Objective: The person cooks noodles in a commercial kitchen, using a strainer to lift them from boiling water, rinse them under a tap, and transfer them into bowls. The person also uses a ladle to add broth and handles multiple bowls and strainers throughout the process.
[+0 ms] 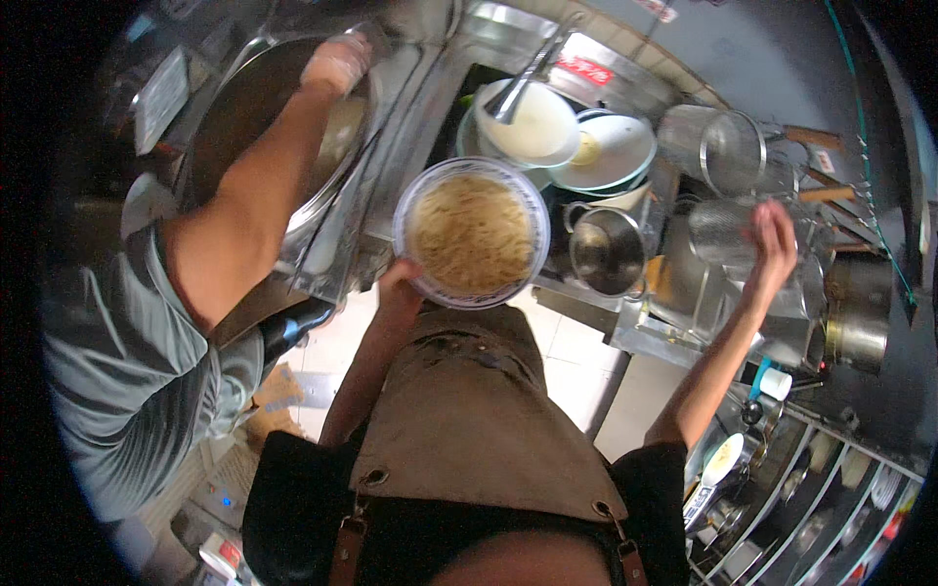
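Observation:
My left hand grips the near left rim of a white bowl with a blue patterned border. Noodles fill the bowl, which is held in front of my apron. Out to the right, my right hand is raised over metal mesh strainer baskets, blurred, its fingers extended and apparently holding nothing; whether it touches a basket cannot be told. A two-handled metal pot stands just right of the bowl. Beyond the bowl are stacked pale bowls, with a metal utensil lying across one.
A co-worker at the left reaches a gloved hand over a large round metal vessel. Strainers with wooden handles crowd the right side, beside a tall metal pot. A wire rack holds utensils at the lower right.

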The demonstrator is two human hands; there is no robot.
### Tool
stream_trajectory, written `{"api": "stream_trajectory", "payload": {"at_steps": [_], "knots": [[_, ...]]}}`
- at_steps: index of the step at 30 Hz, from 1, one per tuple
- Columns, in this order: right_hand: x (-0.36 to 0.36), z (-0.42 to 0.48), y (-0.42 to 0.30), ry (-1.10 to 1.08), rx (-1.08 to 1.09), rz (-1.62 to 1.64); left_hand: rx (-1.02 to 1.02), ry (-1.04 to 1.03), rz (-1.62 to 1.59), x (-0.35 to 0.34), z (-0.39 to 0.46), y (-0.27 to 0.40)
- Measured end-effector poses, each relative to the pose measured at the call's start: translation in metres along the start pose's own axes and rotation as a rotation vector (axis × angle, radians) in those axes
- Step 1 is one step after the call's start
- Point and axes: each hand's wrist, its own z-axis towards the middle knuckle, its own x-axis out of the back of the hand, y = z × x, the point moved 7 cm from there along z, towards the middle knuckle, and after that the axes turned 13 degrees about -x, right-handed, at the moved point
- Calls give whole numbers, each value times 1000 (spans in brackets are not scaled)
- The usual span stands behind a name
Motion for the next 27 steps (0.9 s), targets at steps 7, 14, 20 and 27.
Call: {"api": "stream_trajectory", "payload": {"at_steps": [7, 14, 20, 27], "knots": [[-33, 144, -32, 92, 136, 149, -119, -90, -75, -39, -11, 7], [-57, 216, -39, -229, 363, 319, -250, 42, 25, -71, -32, 11], [-72, 128, -145, -202, 573, 241, -305, 63, -60, -107, -48, 22], [-140, 3, -165, -402, 524, -340, -451, 128, 14, -132, -74, 44]]}}
